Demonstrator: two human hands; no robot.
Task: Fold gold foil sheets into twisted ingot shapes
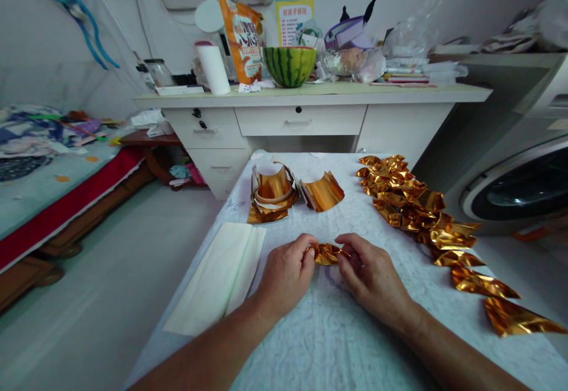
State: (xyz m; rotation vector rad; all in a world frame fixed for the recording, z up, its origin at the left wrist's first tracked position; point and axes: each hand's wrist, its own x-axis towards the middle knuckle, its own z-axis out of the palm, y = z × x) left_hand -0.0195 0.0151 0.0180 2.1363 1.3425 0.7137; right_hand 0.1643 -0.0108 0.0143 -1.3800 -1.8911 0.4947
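Between my two hands is a small folded piece of gold foil paper (326,254), pinched in at its ends. My left hand (290,270) grips its left end between thumb and fingers. On the other side, my right hand (373,272) has thumb and forefinger closed on the right end. Beyond them lie a stack of curled gold foil sheets (273,193) and a smaller curled stack of foil (323,191). Along the table's right side runs a row of several folded gold foil pieces (402,202).
The cloth-covered table (355,343) carries flat cream paper (213,278) at the left. Behind it stands a white desk (302,119) with a cut watermelon (290,67), an orange pouch (243,42) and a paper roll (213,70). A washing machine (523,119) is at right, a bed (66,166) at left.
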